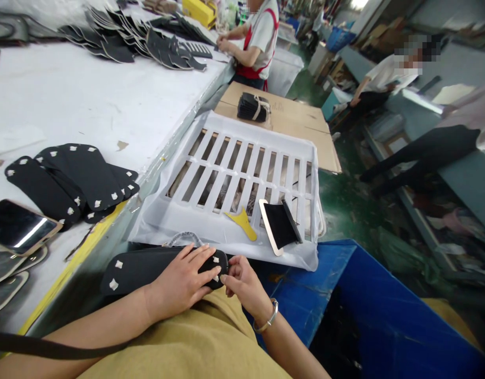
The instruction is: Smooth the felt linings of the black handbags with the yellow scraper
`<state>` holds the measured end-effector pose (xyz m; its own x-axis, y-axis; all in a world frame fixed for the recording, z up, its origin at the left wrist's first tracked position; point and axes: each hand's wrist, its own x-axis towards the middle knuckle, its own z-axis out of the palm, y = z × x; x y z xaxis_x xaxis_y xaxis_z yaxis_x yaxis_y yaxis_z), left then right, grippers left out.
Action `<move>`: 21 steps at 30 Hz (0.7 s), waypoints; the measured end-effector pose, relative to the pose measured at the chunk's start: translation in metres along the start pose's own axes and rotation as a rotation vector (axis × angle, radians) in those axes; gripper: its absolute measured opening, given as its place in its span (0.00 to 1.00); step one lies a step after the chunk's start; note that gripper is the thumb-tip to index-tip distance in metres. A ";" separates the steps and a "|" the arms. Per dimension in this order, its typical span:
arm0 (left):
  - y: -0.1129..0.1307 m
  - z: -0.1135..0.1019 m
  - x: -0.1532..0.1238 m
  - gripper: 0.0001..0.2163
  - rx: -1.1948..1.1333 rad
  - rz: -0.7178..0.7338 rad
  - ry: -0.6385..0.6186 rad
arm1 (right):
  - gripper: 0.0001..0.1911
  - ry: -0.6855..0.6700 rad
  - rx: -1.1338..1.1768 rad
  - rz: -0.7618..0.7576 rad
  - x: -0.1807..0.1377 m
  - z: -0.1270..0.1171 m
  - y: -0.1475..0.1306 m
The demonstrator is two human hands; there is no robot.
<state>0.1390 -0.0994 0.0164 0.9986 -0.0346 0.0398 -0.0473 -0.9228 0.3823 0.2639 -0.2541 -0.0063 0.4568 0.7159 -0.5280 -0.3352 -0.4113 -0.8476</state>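
Observation:
A long black panel point(158, 266) with rounded ends lies across my lap, with small white patches near both ends. My left hand point(183, 279) rests flat on its right half, fingers spread, the fingertips close to the white patches there. At the panel's right end, my right hand point(242, 281) is closed, thumb and fingertips pinched together at the edge. Whatever lies between those fingertips is too small to make out. Just beyond the hands, a yellow Y-shaped piece point(243, 223) and a black piece with a pale strip along one side point(280, 225) lie on a white slatted crate point(211, 231).
To the left, a white table point(88, 100) bears more black panels point(79, 176), a phone point(19, 226) and a heap of dark pieces point(135, 39). A tied black bundle point(252, 107) sits on cardboard point(305, 126). A blue bin point(384, 295) stands right. Several people are farther off.

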 end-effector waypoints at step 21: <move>-0.005 -0.001 0.004 0.21 -0.204 -0.147 0.087 | 0.17 0.092 -0.047 -0.157 0.017 -0.009 0.014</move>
<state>0.1429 -0.0947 0.0156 0.9897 0.1355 0.0455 0.0860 -0.8189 0.5675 0.2743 -0.2527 -0.0272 0.5744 0.7199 -0.3896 -0.2160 -0.3258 -0.9204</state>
